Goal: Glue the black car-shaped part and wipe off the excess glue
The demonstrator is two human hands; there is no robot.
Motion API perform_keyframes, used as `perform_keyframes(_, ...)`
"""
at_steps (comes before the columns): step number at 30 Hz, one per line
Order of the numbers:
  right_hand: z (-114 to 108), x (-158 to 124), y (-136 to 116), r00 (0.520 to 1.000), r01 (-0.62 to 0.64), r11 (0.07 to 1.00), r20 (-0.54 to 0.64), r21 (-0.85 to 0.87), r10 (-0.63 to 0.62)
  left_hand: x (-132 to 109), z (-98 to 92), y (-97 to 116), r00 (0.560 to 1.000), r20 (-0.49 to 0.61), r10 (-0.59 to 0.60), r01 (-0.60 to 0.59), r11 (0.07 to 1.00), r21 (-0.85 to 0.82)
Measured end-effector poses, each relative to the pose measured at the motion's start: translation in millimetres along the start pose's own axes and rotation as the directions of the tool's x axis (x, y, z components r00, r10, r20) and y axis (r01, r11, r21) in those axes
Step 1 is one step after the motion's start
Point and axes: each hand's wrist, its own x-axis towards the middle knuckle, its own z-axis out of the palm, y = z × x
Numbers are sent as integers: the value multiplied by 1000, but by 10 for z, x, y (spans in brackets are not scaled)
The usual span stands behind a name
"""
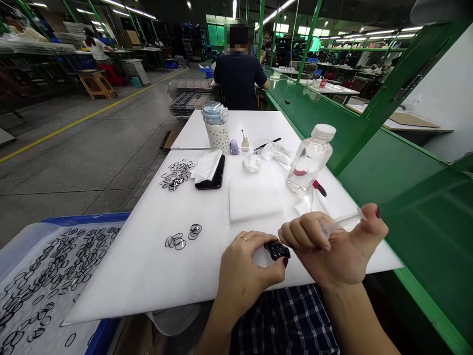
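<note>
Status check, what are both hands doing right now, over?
Left hand pinches small black part. Right hand grips clear dropper over it. Foam pad and bottle sit just beyond, apart from hands.

On the white foam-covered tabletop (148, 256), the left hand (242, 273) pinches a small glossy black part (278, 250) at the near edge, and the right hand (332, 246) grips a clear plastic dropper (342, 222) just beside that part. Beyond the part lies a white foam block (254, 197); right of the block stands a clear plastic bottle with white cap (310, 158). Left of the block lie thin black wire rings (181, 237).
</note>
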Motion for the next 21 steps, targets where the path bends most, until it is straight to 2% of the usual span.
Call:
perform_keyframes(8,29,-1,86,999,15,1000,-51,18,-14,-2,4,-2,1000,10,-2,2,1000,14)
perform_keyframes(13,56,-22,-117,979,66,977,-175,-202,-103,-8,17,-27,1000,-5,-19,19,1000,4)
perform_keyframes(15,107,99,-176,974,45,968,-204,-247,-97,-14,18,-37,1000,1,-5,5,1000,8)
perform_keyframes(17,164,314,-139,983,14,976,-177,-216,-53,-22,16,-47,1000,7,7,-7,1000,10)
perform_keyframes(19,197,574,18,989,-48,988,-146,-149,26,-31,13,-61,1000,6,15,-15,1000,15)
perform_keyframes(21,188,804,253,979,-142,982,-163,-120,122,-40,11,-76,1000,-1,27,-27,1000,15)
